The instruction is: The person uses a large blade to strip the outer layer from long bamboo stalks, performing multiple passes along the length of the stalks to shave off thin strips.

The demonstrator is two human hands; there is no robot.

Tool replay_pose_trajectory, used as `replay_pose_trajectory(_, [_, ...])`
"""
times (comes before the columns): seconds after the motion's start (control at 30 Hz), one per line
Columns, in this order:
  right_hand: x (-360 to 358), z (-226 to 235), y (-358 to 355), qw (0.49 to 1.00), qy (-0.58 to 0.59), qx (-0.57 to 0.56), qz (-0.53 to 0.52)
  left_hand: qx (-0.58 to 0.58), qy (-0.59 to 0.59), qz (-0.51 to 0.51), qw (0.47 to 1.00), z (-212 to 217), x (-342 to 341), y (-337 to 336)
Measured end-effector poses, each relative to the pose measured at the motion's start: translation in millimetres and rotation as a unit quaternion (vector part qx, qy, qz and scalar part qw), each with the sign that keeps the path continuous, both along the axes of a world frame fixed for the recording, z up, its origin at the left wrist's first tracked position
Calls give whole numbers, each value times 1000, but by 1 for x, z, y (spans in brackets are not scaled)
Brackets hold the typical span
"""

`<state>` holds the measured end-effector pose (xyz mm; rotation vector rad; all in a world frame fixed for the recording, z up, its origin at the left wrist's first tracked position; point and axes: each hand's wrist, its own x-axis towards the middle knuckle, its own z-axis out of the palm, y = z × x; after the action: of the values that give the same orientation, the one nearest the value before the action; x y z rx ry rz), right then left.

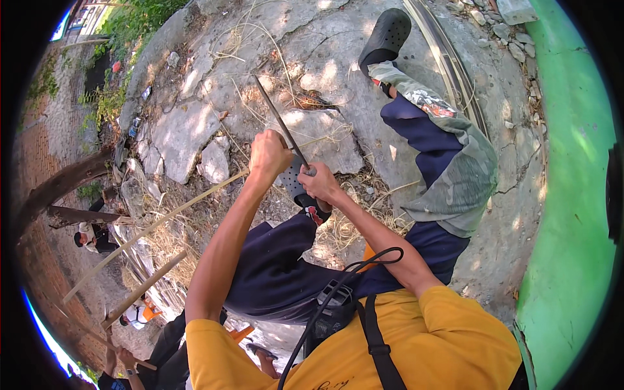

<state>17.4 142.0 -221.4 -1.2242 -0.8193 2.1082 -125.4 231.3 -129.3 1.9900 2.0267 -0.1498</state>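
Note:
My left hand [270,158] is closed in a fist round a long, pale bamboo strip [169,221]. The strip slants down to the lower left, and its thin far end comes out past my knuckles. In my right hand [317,182] is the handle of a long knife with a dark, narrow blade [276,116], pointing up and to the left. The blade runs close by my left fist; whether they touch I cannot tell. Both hands are over my bent left leg and its dark clog [292,179]. A grey camouflage cloth [461,172] lies across my right leg.
Curly shavings [344,227] lie under my hands on cracked concrete [188,146]. Long strips [448,62] lie beyond my right leg, beside a green wall [572,195]. At lower left, another person's hands [123,357] hold a thicker pole [146,288]. More people sit farther left.

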Motion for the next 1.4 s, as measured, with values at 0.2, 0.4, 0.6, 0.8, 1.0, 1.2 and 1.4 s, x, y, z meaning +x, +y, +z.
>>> replay_pose_trajectory(0.2, [4,-8,7,997,-5,-76,7,-90,-53,53,993,18,9,0])
replay_pose_trajectory(0.4, [1,8,10,999,3,-10,31,-32,0,13,999,32,18,-7])
replay_pose_trajectory(0.6, [-7,-14,13,994,-79,1,70,-27,30,2,999,19,9,-16])
replay_pose_trajectory(0.8, [-18,-6,4,991,-98,94,0,-35,12,20,999,26,8,-7])
replay_pose_trajectory(1.0, [5,-36,9,989,-142,-26,34,-20,-2,-24,1000,23,14,-11])
replay_pose_trajectory(1.2, [-5,-5,-4,999,17,-30,1,-9,26,-12,1000,25,15,-5])
replay_pose_trajectory(1.4, [5,-21,7,996,-39,-65,48,-23,21,-39,999,19,12,-9])
